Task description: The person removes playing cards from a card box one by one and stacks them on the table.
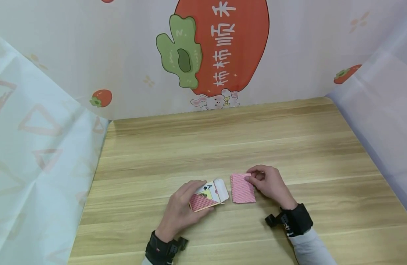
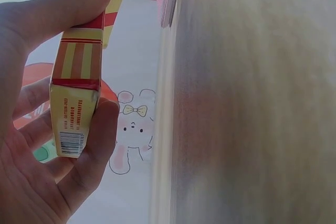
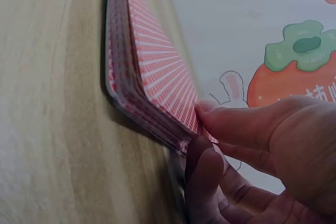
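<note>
My left hand (image 1: 177, 211) grips a playing-card box (image 1: 203, 203) by its long sides, thumb along one narrow side and fingers around the other. The box's face shows an ace of spades above a red-patterned corner. Its white end flap (image 1: 222, 190) stands open toward the right. In the left wrist view, a barcode marks the box's closed end (image 2: 72, 124). Beside the flap lies a stack of playing cards (image 1: 242, 189), red-patterned backs up. My right hand (image 1: 271, 186) pinches the stack's right edge, its thumb on the top card in the right wrist view.
A wood-grain table (image 1: 150, 147) lies under both hands. Behind it hangs a white printed cloth (image 1: 134, 44) with a large persimmon drawing, and more cloth (image 1: 34, 176) borders the left and right sides. Black camera straps (image 1: 300, 219) circle both wrists.
</note>
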Available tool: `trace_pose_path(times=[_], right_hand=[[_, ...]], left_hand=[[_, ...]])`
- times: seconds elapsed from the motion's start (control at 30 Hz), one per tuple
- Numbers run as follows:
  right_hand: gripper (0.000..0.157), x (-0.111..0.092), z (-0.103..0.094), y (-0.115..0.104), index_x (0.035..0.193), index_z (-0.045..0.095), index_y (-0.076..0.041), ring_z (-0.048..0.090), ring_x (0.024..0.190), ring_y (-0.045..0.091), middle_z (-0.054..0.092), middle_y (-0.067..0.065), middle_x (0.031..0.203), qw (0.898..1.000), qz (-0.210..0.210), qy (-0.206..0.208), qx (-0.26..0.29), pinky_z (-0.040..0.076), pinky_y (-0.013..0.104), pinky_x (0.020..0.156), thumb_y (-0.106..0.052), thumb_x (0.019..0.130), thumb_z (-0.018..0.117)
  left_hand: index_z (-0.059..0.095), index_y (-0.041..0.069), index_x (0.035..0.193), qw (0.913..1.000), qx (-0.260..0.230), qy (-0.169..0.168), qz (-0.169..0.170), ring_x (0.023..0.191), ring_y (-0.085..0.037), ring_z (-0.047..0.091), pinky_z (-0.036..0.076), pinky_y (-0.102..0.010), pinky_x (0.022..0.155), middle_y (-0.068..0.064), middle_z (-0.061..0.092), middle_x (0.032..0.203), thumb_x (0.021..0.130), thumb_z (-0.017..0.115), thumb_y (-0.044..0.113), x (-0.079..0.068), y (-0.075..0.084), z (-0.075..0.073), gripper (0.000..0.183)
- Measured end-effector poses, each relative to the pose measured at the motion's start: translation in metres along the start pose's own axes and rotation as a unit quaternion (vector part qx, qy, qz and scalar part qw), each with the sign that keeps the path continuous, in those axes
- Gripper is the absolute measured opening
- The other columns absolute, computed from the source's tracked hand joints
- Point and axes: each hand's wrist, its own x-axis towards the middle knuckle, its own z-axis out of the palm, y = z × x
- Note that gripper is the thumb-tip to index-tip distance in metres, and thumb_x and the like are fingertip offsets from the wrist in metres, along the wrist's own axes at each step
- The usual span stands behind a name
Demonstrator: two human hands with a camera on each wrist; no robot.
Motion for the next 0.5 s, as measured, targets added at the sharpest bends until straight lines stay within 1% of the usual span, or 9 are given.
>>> trace_pose_path(times=[0.17, 0.5], right_hand=[[0.019, 0.0005, 0.0001, -0.0018, 0.101, 0.078, -0.004, 0.06, 0.065, 0.013, 0.066, 0.001, 0.078, 1.0, 0.004, 0.002, -0.003, 0.048, 0.025, 0.059, -0.016, 0.086, 0.082], [0.02, -0.0016, 0.0005, -0.0022, 0.102, 0.077, -0.003, 0.06, 0.068, 0.013, 0.067, 0.001, 0.08, 1.0, 0.008, -0.003, -0.008, 0.049, 0.026, 0.06, -0.016, 0.087, 0.081]], left_hand=[[0.063, 0.015, 0.137, 1.0, 0.002, -0.002, 0.002, 0.11, -0.015, 0.066, 0.059, -0.037, 0.085, 0.0, 0.068, 0.128, 0.069, 0.094, 0.04, 0.0008, 0.0, -0.0002, 0.079], [0.063, 0.013, 0.137, 1.0, 0.001, -0.007, 0.0, 0.108, -0.014, 0.066, 0.059, -0.036, 0.083, 0.0, 0.068, 0.128, 0.07, 0.093, 0.041, 0.0006, 0.0012, 0.0009, 0.079]])
